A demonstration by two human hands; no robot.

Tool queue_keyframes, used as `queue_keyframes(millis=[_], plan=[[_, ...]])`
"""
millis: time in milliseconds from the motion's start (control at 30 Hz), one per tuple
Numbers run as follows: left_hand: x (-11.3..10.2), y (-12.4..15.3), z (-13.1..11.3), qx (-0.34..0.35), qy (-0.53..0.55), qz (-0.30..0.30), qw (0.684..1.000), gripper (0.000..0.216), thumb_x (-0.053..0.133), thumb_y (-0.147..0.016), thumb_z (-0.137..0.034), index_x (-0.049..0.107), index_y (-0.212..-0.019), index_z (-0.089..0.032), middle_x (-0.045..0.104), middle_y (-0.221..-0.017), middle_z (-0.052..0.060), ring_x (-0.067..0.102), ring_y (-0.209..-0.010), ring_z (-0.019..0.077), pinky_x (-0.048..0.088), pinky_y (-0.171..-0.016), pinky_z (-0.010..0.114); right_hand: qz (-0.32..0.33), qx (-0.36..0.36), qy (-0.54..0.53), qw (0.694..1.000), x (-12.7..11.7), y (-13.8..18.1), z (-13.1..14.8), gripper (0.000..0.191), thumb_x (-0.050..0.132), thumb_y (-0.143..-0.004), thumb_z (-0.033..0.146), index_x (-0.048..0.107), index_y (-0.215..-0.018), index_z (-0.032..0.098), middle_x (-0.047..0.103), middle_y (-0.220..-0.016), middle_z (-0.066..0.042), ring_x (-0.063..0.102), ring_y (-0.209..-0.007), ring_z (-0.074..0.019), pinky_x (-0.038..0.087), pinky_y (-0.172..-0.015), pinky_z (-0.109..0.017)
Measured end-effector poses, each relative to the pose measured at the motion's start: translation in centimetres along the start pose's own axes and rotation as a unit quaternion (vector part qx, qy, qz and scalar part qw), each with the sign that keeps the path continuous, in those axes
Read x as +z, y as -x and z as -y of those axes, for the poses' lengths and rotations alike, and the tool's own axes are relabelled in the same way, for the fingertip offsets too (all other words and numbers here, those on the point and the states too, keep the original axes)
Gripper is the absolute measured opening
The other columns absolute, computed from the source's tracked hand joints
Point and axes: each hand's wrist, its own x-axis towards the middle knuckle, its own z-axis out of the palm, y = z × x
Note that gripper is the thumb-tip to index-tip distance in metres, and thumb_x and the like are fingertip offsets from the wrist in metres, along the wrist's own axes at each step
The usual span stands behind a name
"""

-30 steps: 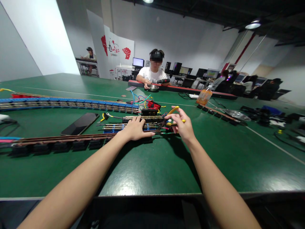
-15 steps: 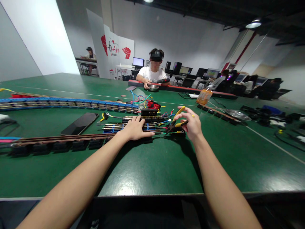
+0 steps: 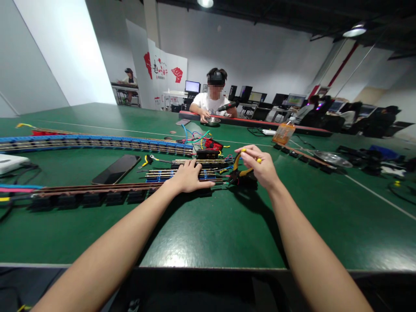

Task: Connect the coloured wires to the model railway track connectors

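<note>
My left hand [image 3: 190, 178] lies palm down over a short strip of metal rods on blue and black holders [image 3: 159, 175], its fingers spread and thumb stretched along the near side. In my right hand [image 3: 261, 167] are yellow-handled pliers [image 3: 238, 162], their handles spread apart and held by the fingers. The dark jaws are at the coloured wires at the strip's right end; whether they touch a wire is too small to tell. Behind my left hand runs another black-based strip [image 3: 208, 163]. A long strip with brown rails [image 3: 94, 189] extends to the left.
A smartphone [image 3: 117, 169] lies left of my hands. Behind it curves a long blue-based rail strip [image 3: 97, 142]. Further back are loose wires, a red part [image 3: 212, 144] and an orange bottle [image 3: 284, 132]. Across the green table [image 3: 208, 229], another person handles a metal bowl [image 3: 212, 121].
The pliers have turned slightly and their handles are at a different angle in my right hand. My left hand stays on the strip. The whole view has shifted a little.
</note>
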Motion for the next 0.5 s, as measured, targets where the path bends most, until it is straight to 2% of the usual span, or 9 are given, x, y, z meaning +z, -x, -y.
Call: queue_keyframes(millis=[100,167,233,367,500], plan=[[0.0,0.0,0.0,-0.002,0.004,-0.003,1.000,0.096,0.031,-0.071,-0.091,0.056,-0.125,-0.016,0.043,-0.144,0.020,0.036,-0.133,0.0419,0.035,-0.103,0.052,0.071,0.011,-0.043,0.996,0.0,-0.9,-0.3,0.026,0.067,-0.078,0.041,0.075,-0.092,0.020,0.063,-0.099,-0.005,0.058,-0.090,-0.0180,0.049,-0.073,-0.028],[0.0,0.0,-0.1,0.001,0.001,-0.002,1.000,0.093,0.032,-0.072,-0.090,0.057,-0.124,-0.017,0.044,-0.144,0.019,0.035,-0.133,0.0419,0.036,-0.103,0.052,0.132,0.055,-0.120,0.982,0.3,-1.1,-0.7,0.029,0.068,-0.075,0.040,0.073,-0.093,0.018,0.065,-0.094,-0.006,0.060,-0.089,-0.0195,0.049,-0.077,-0.031],[-0.1,0.1,-0.1,0.004,-0.003,0.000,1.000,0.092,0.031,-0.072,-0.089,0.057,-0.123,-0.017,0.044,-0.143,0.019,0.036,-0.132,0.0415,0.036,-0.103,0.051,0.165,0.091,-0.198,0.962,0.6,-0.9,-1.1,0.032,0.069,-0.070,0.040,0.070,-0.093,0.018,0.066,-0.087,-0.006,0.061,-0.081,-0.0195,0.050,-0.075,-0.034],[-0.1,0.1,-0.1,0.007,-0.007,-0.003,1.000,0.093,0.031,-0.072,-0.090,0.058,-0.121,-0.016,0.046,-0.140,0.020,0.041,-0.128,0.0407,0.038,-0.101,0.051,0.167,0.084,-0.271,0.944,1.0,-0.1,-1.6,0.030,0.069,-0.067,0.036,0.069,-0.092,0.019,0.065,-0.085,-0.004,0.060,-0.080,-0.0185,0.050,-0.076,-0.033],[0.0,0.0,-0.1,0.006,-0.008,-0.004,1.000,0.093,0.030,-0.072,-0.090,0.058,-0.121,-0.016,0.046,-0.140,0.020,0.041,-0.127,0.0404,0.038,-0.100,0.051,0.143,0.089,-0.278,0.946,1.2,0.3,-1.5,0.031,0.069,-0.066,0.038,0.066,-0.091,0.020,0.063,-0.089,-0.004,0.061,-0.081,-0.0186,0.051,-0.077,-0.035]])
